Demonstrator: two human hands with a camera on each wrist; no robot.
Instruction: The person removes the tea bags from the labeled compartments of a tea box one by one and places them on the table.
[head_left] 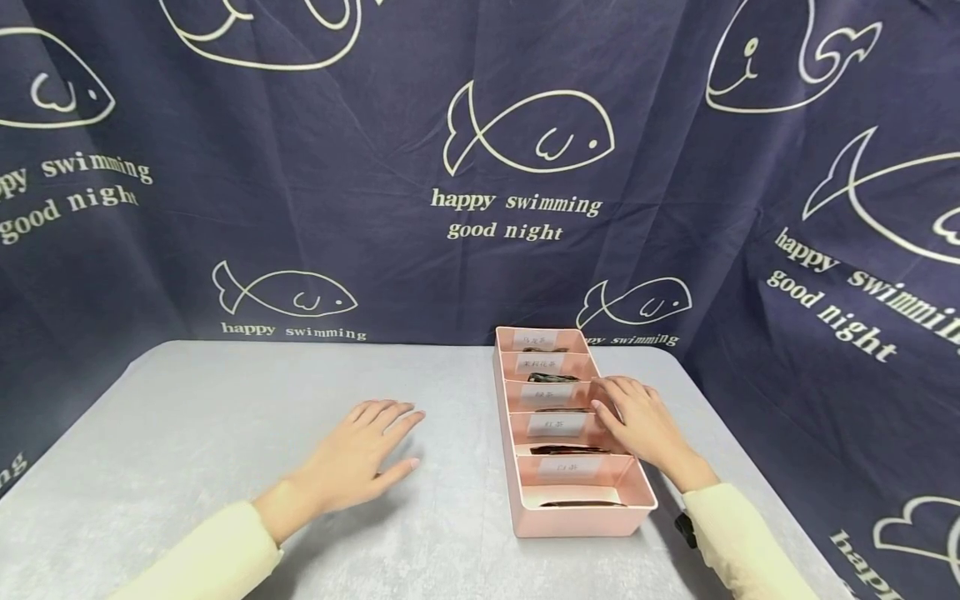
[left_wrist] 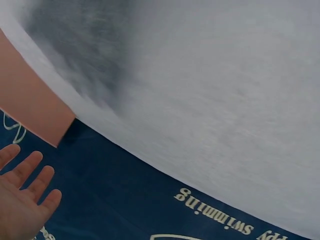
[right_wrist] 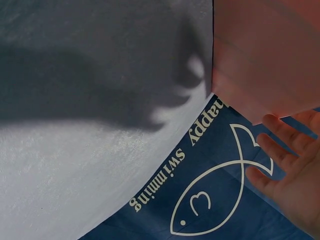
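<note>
A long pink divided box point(head_left: 585, 523) lies lengthwise on the table. Each of its several compartments has a white label point(head_left: 556, 425) with Chinese characters. Dark flat packets point(head_left: 570, 450) sit low inside them. My right hand point(head_left: 647, 423) is at the box's right rim, beside the middle compartments, with fingers loosely extended and nothing held. In the right wrist view, that hand's fingertips point(right_wrist: 272, 120) overlap the edge of the pink wall. My left hand point(head_left: 352, 457) hovers over the table left of the box, fingers spread and nothing in it.
The grey-white table point(head_left: 225, 417) reaches back to a dark blue curtain point(head_left: 405, 275) printed with fish and words. The curtain also stands along the left and right sides. The box's far end is near the table's back edge.
</note>
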